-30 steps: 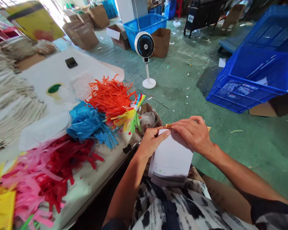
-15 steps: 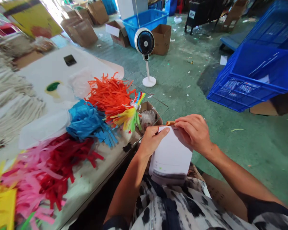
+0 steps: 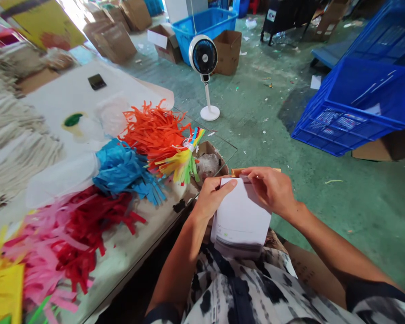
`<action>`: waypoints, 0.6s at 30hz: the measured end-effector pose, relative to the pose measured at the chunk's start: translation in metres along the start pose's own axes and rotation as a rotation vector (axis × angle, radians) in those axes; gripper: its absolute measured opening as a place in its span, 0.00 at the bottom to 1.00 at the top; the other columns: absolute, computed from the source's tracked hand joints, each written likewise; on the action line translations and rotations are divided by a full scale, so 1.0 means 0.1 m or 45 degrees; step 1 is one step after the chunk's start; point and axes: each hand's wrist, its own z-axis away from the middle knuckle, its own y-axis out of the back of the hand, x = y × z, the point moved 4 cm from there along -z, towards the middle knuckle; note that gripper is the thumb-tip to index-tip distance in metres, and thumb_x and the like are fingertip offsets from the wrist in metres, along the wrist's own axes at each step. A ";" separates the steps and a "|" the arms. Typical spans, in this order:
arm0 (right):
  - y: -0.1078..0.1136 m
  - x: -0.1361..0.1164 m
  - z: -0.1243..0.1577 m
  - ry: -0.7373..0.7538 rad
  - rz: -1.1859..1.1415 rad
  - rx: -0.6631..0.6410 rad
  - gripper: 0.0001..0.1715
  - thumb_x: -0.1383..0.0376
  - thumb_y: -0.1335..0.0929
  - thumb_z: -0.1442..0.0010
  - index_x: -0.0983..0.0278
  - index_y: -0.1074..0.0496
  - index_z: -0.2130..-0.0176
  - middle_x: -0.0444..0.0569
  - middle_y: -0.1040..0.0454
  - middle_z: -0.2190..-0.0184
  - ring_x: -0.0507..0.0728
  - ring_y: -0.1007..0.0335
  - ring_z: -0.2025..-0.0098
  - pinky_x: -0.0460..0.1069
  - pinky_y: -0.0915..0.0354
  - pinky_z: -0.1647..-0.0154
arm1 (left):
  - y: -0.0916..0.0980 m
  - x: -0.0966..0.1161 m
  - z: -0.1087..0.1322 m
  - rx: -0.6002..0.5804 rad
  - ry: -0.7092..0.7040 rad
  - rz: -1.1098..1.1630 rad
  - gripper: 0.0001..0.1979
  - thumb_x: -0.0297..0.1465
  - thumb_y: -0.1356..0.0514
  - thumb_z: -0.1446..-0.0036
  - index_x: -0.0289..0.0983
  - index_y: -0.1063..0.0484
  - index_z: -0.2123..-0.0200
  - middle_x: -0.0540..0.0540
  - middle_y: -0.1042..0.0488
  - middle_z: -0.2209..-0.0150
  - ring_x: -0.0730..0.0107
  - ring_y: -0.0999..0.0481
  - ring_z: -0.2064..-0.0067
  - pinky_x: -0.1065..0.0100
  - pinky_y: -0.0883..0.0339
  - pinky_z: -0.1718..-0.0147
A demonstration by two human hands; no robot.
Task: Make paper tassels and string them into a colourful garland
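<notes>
A stack of white printed cards [image 3: 245, 207] rests upright against my lap, with small print, a green mark and a grey band near its lower edge. My left hand [image 3: 211, 195] grips the upper left corner, thumb lying flat on the front. At the top right, my right hand [image 3: 272, 189] has its fingers bent over the upper edge; its thumb is mostly hidden. Just behind the cards shows the edge of a tan strip [image 3: 236, 172], its kind unclear. To the left, a bundle of multicoloured paper strips [image 3: 184, 157] lies tied with a white band.
Heaps of orange [image 3: 151, 130], blue [image 3: 118, 168] and red paper strips [image 3: 84, 229] cover the white table [image 3: 121, 265]. A white fan [image 3: 204, 56] stands beyond. On the right is a blue crate [image 3: 354, 108]. A small carton [image 3: 219, 157] holding clear plastic sits beside the table.
My right hand has shifted slightly left along the top edge of the cards, its fingers more bent. More of the tan strip shows behind it. My left hand keeps its grip.
</notes>
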 end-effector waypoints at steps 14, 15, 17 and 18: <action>0.29 -0.14 0.01 -0.363 -0.332 -0.478 0.04 0.62 0.33 0.28 0.58 0.30 0.59 0.52 0.30 0.43 0.64 0.35 0.40 0.62 0.36 0.40 | 0.07 -0.04 0.00 0.103 -0.040 0.017 0.26 0.49 0.29 0.42 0.31 0.15 0.55 0.44 0.18 0.68 0.70 0.25 0.72 0.70 0.33 0.71; 0.27 -0.15 0.01 -0.345 -0.324 -0.484 0.04 0.63 0.33 0.28 0.58 0.30 0.59 0.52 0.30 0.43 0.64 0.35 0.40 0.61 0.36 0.41 | 0.07 -0.05 -0.01 0.093 -0.037 0.019 0.26 0.49 0.30 0.42 0.31 0.15 0.54 0.43 0.17 0.68 0.71 0.25 0.72 0.71 0.34 0.71; 0.22 -0.16 0.03 -0.336 -0.318 -0.484 0.04 0.64 0.33 0.28 0.59 0.30 0.60 0.52 0.30 0.43 0.63 0.35 0.41 0.60 0.36 0.41 | 0.06 -0.06 -0.02 0.077 -0.033 0.028 0.26 0.49 0.30 0.40 0.31 0.16 0.52 0.43 0.17 0.67 0.71 0.25 0.72 0.71 0.35 0.72; 0.20 -0.15 0.04 -0.340 -0.316 -0.478 0.04 0.65 0.33 0.29 0.59 0.30 0.60 0.52 0.30 0.43 0.63 0.35 0.41 0.60 0.36 0.41 | 0.06 -0.07 -0.02 0.068 -0.034 0.033 0.26 0.49 0.31 0.40 0.31 0.16 0.51 0.43 0.17 0.66 0.70 0.24 0.71 0.71 0.34 0.71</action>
